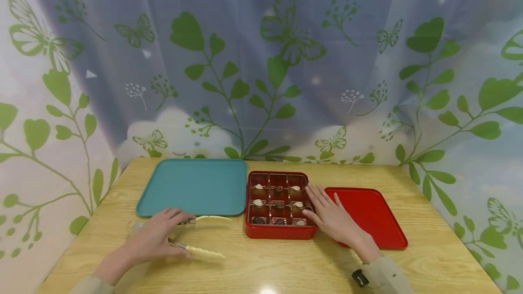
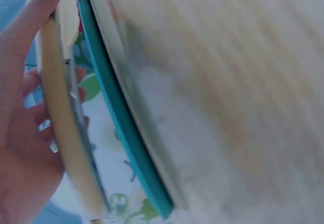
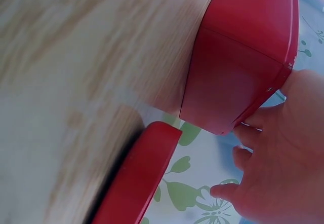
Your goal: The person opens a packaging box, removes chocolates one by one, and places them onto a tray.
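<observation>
My left hand holds a pair of tongs with cream tips, spread apart and pointing right over the table. In the left wrist view, the tongs lie between thumb and fingers. A red square box stands open in the middle, its clear divided insert holding small whitish and dark pieces in the compartments. My right hand rests along the box's right rim, fingers extended. From the right wrist, the fingertips show right at the upper edge of the red box.
A teal tray lies behind the left hand, close beside the box. Partly under the right forearm is a red lid. Leaf-printed curtains hang behind the wooden table.
</observation>
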Demonstrator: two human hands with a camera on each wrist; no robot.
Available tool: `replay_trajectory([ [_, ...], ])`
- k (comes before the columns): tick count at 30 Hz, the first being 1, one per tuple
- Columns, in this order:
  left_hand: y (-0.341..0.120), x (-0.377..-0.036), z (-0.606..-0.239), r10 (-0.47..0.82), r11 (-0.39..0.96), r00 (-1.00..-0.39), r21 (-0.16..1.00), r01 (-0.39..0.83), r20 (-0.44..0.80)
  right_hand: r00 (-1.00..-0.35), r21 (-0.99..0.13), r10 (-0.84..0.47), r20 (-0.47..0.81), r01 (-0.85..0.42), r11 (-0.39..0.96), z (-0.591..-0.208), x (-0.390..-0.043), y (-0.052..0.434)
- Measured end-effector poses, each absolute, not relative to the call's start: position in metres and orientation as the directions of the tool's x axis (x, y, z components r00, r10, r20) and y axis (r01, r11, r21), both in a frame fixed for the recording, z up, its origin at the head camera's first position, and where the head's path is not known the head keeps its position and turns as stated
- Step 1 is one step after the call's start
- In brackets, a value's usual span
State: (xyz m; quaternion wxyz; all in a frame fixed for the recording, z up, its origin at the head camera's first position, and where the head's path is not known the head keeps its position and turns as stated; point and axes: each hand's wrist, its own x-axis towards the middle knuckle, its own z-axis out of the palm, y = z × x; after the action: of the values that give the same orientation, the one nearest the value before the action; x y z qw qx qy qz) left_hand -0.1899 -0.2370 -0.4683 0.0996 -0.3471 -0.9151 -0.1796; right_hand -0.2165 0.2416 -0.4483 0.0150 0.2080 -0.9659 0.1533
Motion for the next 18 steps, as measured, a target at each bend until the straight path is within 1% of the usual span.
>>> replay_trajectory([
  [3, -0.233, -0.189, -0.460, 0.584, 0.709, -0.713, 0.185, 0.681, 0.387, -0.913, -0.292, -0.397, 0.093, -0.406, 0.866, -0.449, -0.217, 0.242],
  [6, -0.228, -0.190, -0.453, 0.566, 0.728, -0.711, 0.151, 0.669, 0.417, -0.913, -0.292, -0.397, 0.094, -0.406, 0.866, -0.449, -0.218, 0.242],
  [11, -0.221, -0.194, -0.446, 0.556, 0.749, -0.718, 0.122, 0.651, 0.418, -0.913, -0.289, -0.397, 0.098, -0.407, 0.866, -0.451, -0.219, 0.243],
  [18, -0.207, -0.205, -0.429, 0.570, 0.769, -0.714, 0.043, 0.638, 0.408, -0.917, -0.307, -0.390, 0.086, -0.397, 0.865, -0.452, -0.218, 0.243],
])
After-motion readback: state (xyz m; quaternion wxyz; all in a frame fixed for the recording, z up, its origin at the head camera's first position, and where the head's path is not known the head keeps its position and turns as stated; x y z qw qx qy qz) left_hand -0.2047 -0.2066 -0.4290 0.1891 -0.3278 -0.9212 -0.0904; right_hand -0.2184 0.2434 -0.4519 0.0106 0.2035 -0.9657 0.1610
